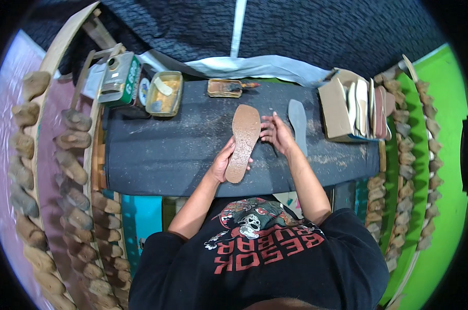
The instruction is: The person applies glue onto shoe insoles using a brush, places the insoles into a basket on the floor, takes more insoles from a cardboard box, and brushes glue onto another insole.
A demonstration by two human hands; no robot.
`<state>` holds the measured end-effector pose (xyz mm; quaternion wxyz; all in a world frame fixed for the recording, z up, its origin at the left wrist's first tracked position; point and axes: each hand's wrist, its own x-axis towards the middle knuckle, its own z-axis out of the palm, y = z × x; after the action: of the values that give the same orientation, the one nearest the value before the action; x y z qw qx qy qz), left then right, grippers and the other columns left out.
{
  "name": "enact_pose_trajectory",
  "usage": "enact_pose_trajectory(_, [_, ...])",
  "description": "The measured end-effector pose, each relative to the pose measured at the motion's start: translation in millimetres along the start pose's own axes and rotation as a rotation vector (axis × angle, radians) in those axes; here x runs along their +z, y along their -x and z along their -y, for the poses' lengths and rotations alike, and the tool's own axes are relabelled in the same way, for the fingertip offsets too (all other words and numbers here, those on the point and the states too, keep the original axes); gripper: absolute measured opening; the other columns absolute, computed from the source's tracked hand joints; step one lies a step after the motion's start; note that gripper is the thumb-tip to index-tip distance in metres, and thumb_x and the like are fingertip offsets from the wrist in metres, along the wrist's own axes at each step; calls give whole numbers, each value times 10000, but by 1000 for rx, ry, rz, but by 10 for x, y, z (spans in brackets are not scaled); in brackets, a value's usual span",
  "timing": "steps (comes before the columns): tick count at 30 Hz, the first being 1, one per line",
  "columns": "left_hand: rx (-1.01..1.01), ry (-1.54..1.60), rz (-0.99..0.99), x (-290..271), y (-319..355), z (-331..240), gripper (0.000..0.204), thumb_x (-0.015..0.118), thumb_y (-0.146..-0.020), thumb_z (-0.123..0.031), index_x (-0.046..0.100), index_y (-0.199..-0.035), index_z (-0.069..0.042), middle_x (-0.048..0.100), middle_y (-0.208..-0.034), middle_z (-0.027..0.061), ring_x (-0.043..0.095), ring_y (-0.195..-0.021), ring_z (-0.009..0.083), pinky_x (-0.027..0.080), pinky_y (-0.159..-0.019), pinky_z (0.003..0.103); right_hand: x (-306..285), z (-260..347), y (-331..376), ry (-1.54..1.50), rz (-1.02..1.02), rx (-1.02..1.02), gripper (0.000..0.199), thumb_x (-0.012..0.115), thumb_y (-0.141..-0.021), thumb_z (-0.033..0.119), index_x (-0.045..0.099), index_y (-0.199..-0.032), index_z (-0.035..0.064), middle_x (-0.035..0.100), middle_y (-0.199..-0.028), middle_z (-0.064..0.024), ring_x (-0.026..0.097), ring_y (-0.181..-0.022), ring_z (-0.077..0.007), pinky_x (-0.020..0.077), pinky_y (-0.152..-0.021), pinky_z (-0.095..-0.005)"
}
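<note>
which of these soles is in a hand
The brown sole, held in the left hand. The grey sole lies on the dark tabletop beside the right hand, while the white ones and reddish ones are in the cardboard box.

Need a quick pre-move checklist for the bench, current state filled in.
1. Brown sole secured: ok, left hand grips its lower part.
2. Right hand free: ok, open beside the sole, holding nothing.
3. Brown sole's glossy surface dry: cannot tell.
4. Gray sole set down: ok, lying on the dark cloth.
5. Cloth clean: not ok, pale crumbs scattered across it.
</note>
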<state>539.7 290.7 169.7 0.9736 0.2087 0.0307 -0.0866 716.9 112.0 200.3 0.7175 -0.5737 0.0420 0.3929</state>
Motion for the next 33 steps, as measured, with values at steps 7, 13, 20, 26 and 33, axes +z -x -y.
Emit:
enact_pose_trajectory(7, [70,-110,-48,313,-323,153,525,418,-1091,-257,242,-1570,-136,605,-1331,174,710,-1025,311,603,-900,440,47,-277,730,-66,74,10,626,357,-1080,550,476,-1418,37,621,-1084,-96,652,-832,-176,561,-772,-333])
enact_pose_trajectory(13, [359,-301,-143,487,-584,306,492,497,-1059,-131,324,-1508,-27,495,-1466,122,448,-1370,181,331,-1157,359,113,-203,982,-57,158,-1,607,362,-1084,522,411,-1485,69,598,-1304,-170,719,-947,-284,599,-778,-380])
enact_pose_trajectory(20, [438,-461,-240,524,-565,432,480,540,-1028,-139,386,-1473,-46,537,-1407,92,501,-1289,173,375,-1098,341,-255,-85,864,-128,442,87,630,224,-1088,537,509,-1366,48,687,-1154,-163,682,-655,-257,567,-557,-352])
enact_pose_trajectory(26, [473,-422,-540,549,-325,444,531,538,-1024,-270,408,-1493,-58,580,-1348,68,554,-1186,178,445,-972,359,-713,-125,690,-122,615,183,536,274,-1078,451,507,-1340,46,706,-1053,-150,677,-629,-241,551,-526,-338])
enact_pose_trajectory(33, [596,-382,-696,611,250,741,599,433,-1056,-404,338,-1553,-84,623,-1208,68,591,-1001,148,533,-806,339,-913,-147,518,100,644,377,512,458,-1059,457,567,-1285,10,706,-999,-141,706,-654,-233,551,-520,-315])
